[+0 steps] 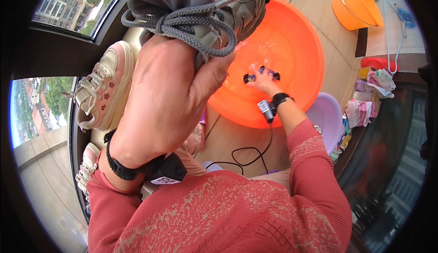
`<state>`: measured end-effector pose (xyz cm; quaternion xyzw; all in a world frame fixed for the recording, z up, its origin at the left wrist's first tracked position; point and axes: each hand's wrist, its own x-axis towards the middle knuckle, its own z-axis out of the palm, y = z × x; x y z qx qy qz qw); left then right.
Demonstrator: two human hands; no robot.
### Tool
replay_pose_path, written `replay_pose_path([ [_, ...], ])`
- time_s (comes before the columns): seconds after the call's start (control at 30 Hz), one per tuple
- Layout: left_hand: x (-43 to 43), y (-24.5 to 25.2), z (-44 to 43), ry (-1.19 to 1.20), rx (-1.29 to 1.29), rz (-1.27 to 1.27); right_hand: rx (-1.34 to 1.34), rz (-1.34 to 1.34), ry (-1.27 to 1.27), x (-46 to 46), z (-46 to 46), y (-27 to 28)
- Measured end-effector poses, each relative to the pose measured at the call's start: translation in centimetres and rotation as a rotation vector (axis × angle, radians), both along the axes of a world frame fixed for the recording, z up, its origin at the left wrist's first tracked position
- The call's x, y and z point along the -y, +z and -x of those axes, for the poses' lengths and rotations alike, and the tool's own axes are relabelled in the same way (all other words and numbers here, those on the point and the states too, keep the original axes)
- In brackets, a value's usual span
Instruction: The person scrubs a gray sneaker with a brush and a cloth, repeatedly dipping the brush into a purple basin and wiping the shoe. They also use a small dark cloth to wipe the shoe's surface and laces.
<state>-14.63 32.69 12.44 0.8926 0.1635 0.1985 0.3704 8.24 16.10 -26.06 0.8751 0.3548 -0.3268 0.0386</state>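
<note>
My left hand point(164, 99), large and close to the view, grips a grey sneaker point(246, 10) with thick grey laces point(191, 15) tied in a bow. The sneaker's upper end runs out of the frame. Below and beyond it, an orange basin point(301, 47) on the floor holds rippling water. My right hand point(265, 82) reaches down into that basin, its fingers over a small blue-and-black object point(273, 75) that resembles a toy car; motion blur hides its detail. Both wrists wear black straps with small devices, and a black cable point(270, 136) trails from the right one.
A pink-and-cream sneaker point(104, 88) stands by the window at left, with another pale shoe point(87, 160) below it. A lilac basin point(330, 119) sits partly behind the orange one. An orange bucket point(356, 6), blue hangers point(398, 34) and several packages point(362, 107) line the right side.
</note>
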Motion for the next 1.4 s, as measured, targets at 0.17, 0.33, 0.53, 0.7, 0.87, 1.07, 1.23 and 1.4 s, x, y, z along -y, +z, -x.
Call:
replay_pose_path([
  [0.17, -0.2, -0.3, -0.3, -0.033, 0.016, -0.097, -0.145, -0.027, 0.486, 0.4, 0.7, 0.4],
  [0.33, 0.2, -0.2, -0.5, 0.019, -0.011, 0.006, 0.025, -0.051, 0.231, 1.1, -3.1, 0.7],
  [0.53, 1.4, 0.0, -1.4, -0.032, 0.012, 0.034, -0.164, -0.059, 0.402, 2.5, 0.0, 0.0],
  [0.7, 2.3, 0.1, -3.4, -0.068, 0.097, -0.001, -0.656, -0.485, -0.516, 6.7, -3.2, 5.3],
  [0.87, 4.6, -0.6, -5.7, -0.091, 0.109, -0.033, -1.045, -0.972, -0.814, 11.2, -3.7, 15.0],
  [1.07, 8.8, -1.4, -7.8, -0.153, 0.053, -0.087, -1.211, -1.565, -1.131, 18.8, -1.6, 21.9],
  [1.23, 12.8, -2.2, -8.5, -0.177, 0.085, -0.21, -1.29, -2.133, -1.21, 29.0, -2.4, 21.3],
  [1.4, 17.6, -1.4, -8.0, -0.245, 0.164, -0.288, -1.346, -2.388, -1.571, 33.4, -2.1, 16.2],
])
